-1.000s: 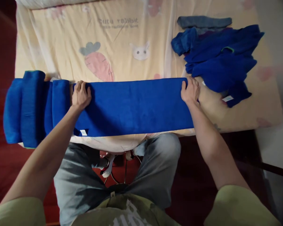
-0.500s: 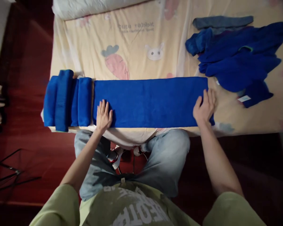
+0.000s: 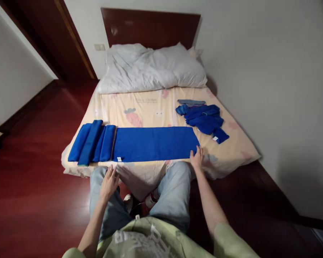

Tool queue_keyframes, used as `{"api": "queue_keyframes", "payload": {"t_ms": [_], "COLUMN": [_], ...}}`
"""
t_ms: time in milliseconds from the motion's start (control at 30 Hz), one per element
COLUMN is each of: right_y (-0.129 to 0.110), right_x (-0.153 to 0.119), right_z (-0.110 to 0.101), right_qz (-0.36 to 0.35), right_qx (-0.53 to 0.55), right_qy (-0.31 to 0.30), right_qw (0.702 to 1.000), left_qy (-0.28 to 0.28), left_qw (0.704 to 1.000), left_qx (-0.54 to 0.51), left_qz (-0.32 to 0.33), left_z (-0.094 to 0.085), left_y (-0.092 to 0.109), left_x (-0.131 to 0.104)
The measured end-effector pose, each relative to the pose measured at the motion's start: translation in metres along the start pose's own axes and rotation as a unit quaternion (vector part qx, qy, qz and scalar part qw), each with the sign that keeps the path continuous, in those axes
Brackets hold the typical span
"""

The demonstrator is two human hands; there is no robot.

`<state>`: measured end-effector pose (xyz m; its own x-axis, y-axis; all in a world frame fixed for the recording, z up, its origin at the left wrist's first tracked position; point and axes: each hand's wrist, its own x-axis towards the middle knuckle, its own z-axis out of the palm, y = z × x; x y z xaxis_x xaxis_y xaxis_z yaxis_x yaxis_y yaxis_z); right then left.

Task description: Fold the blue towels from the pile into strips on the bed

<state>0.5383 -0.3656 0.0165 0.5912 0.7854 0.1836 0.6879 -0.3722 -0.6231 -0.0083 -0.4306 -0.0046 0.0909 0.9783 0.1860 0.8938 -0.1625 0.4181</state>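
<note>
A long blue towel (image 3: pixel 153 143) lies flat near the front edge of the bed, with a small white label (image 3: pixel 119 159) showing at its near left corner. My right hand (image 3: pixel 197 157) is at the towel's near right corner, fingers apart; whether it presses on the cloth is hard to tell. Off the towel, my left hand (image 3: pixel 109 183) is over my left knee with its fingers stretched out and nothing in it. Beside the towel's left end lie several folded or rolled blue towels (image 3: pixel 107 143), packed side by side.
A crumpled pile of blue cloths (image 3: pixel 207 118) lies on the right of the bed, with a grey-blue cloth (image 3: pixel 191 102) behind it. Farther back are a white quilt or pillows (image 3: pixel 150 70) and a dark headboard (image 3: pixel 150 28). A white wall (image 3: pixel 271 89) stands to the right.
My head has tilted up, bringing the headboard and walls into view. My left hand has come off the towel toward me, uncovering the label. My right hand stays by the right end.
</note>
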Motion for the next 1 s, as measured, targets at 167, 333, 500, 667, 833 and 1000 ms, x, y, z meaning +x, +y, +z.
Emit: {"api": "queue_keyframes", "payload": {"t_ms": [167,333,500,667,833,1000], "right_y": [-0.050,-0.093,-0.118,-0.128,-0.132,-0.130], "right_x": [-0.107,-0.177,-0.189,-0.180,-0.176,-0.171], "right_z": [0.017,0.036,0.049,0.053,0.064,0.078], "right_qz": [0.032,0.169,0.336,0.348,0.372,0.392], "right_qx": [0.256,0.515,0.636,0.653,0.671,0.673], "right_qy": [0.007,-0.070,-0.166,-0.203,-0.221,-0.203], "right_qw": [0.966,0.837,0.675,0.641,0.603,0.593], "left_qy": [0.053,0.052,0.038,0.035,0.037,0.020], "left_qw": [0.998,0.991,0.991,0.991,0.991,0.991], "left_qx": [0.012,-0.006,0.011,0.019,0.028,0.039], "left_qz": [-0.029,-0.124,-0.125,-0.126,-0.126,-0.127], "left_z": [-0.037,-0.041,-0.043,-0.046,-0.047,-0.050], "left_y": [-0.007,0.000,0.008,0.011,0.013,0.016], "left_x": [-0.094,-0.134,-0.119,-0.117,-0.119,-0.115]}}
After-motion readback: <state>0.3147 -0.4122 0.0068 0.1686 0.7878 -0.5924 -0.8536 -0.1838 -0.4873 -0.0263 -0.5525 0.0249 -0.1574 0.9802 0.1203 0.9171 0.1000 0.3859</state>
